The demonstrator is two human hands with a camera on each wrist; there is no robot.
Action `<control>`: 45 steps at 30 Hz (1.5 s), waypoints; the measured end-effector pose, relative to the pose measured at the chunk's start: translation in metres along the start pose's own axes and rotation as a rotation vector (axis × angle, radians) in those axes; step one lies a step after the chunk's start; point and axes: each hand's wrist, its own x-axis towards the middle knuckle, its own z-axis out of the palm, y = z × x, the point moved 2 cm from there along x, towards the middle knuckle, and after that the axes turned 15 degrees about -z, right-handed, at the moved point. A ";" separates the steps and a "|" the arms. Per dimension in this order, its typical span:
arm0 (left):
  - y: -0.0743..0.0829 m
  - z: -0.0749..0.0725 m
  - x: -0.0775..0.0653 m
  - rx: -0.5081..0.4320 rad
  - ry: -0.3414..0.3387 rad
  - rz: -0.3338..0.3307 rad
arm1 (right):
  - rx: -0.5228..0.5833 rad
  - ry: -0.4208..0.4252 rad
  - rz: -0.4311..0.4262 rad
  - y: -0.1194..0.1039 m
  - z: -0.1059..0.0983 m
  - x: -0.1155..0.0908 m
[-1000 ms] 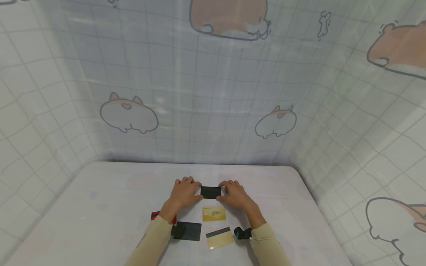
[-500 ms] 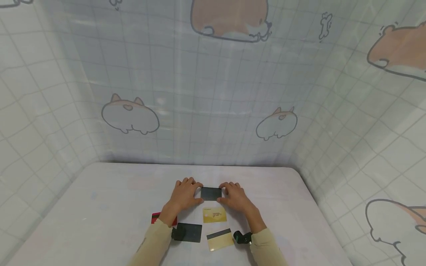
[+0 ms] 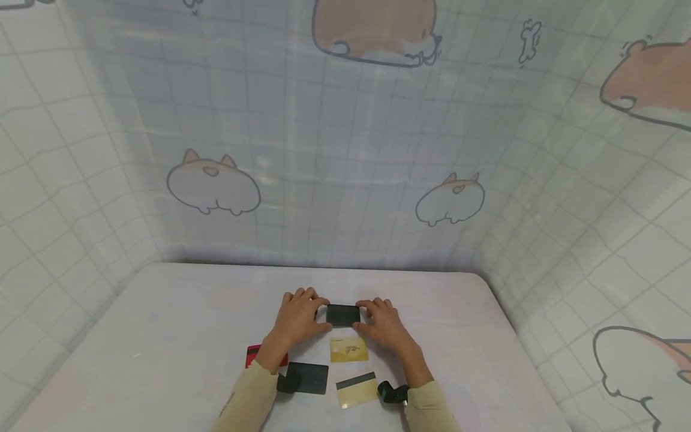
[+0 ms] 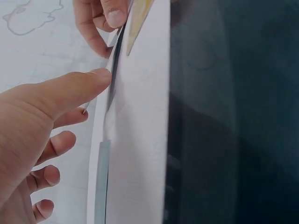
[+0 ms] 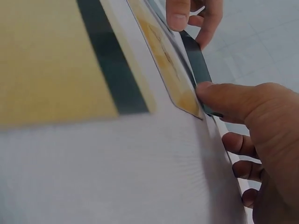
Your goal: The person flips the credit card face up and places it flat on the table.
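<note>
Thumb and fingers of my left hand (image 3: 297,317) pinch the left end of a dark card (image 3: 343,315). My right hand (image 3: 382,322) pinches its right end the same way. In the right wrist view, the dark card (image 5: 198,58) spans between both hands, with the right thumb (image 5: 226,99) on its near face. Seen from the left wrist, it appears almost edge-on beside the left thumb (image 4: 79,88). A yellow card (image 3: 349,350) lies just in front of the held card. Closer to me, a gold card (image 3: 357,393) with a dark stripe lies slightly turned.
A black card (image 3: 312,378) lies by the left wrist, partly covered by the wrist camera (image 3: 288,383). Further left, the forearm partly hides a red card (image 3: 252,354). The white table (image 3: 189,324) ends at a patterned curtain (image 3: 335,228) behind.
The held card's face looks paler half a second ago and dark again now, as if its tilt shifts slightly. Both hands keep their hold in nearly the same place.
</note>
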 end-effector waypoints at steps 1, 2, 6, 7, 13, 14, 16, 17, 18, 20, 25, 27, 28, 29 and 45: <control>0.000 -0.001 0.000 -0.001 0.001 0.005 | -0.001 -0.002 0.001 0.000 0.000 0.000; 0.000 -0.003 0.000 -0.002 0.004 0.008 | 0.001 -0.002 -0.001 0.000 -0.001 -0.001; 0.000 -0.009 -0.001 -0.007 0.023 0.024 | 0.001 -0.006 -0.018 0.001 -0.002 0.000; 0.000 -0.011 -0.001 -0.005 0.029 0.028 | 0.001 -0.007 -0.023 0.002 -0.002 0.000; -0.002 -0.014 -0.002 -0.009 0.046 0.051 | 0.025 0.000 -0.020 0.001 -0.002 0.002; -0.003 -0.015 -0.002 -0.010 0.045 0.054 | 0.030 0.002 -0.017 0.001 -0.002 0.002; -0.001 -0.015 -0.005 -0.016 0.043 0.055 | 0.038 0.006 -0.020 0.001 -0.002 -0.001; 0.000 -0.015 -0.007 -0.016 0.041 0.053 | 0.042 0.006 -0.024 0.001 -0.003 -0.003; 0.002 -0.015 -0.010 -0.017 0.040 0.051 | 0.046 0.007 -0.029 0.001 -0.003 -0.006; 0.005 -0.015 -0.015 -0.018 0.037 0.046 | 0.055 0.011 -0.041 0.001 -0.005 -0.010; 0.012 -0.017 -0.027 -0.013 0.032 0.025 | 0.070 0.012 -0.066 0.001 -0.010 -0.021; 0.015 -0.019 -0.033 -0.012 0.030 0.016 | 0.076 0.013 -0.081 0.000 -0.013 -0.025; 0.016 -0.020 -0.035 -0.012 0.025 0.011 | 0.084 0.017 -0.091 -0.001 -0.015 -0.027; 0.018 -0.020 -0.038 -0.014 0.021 0.005 | 0.096 0.023 -0.101 -0.002 -0.017 -0.029; 0.022 -0.034 -0.044 -0.156 -0.001 0.010 | 0.352 0.101 -0.134 -0.013 -0.039 -0.035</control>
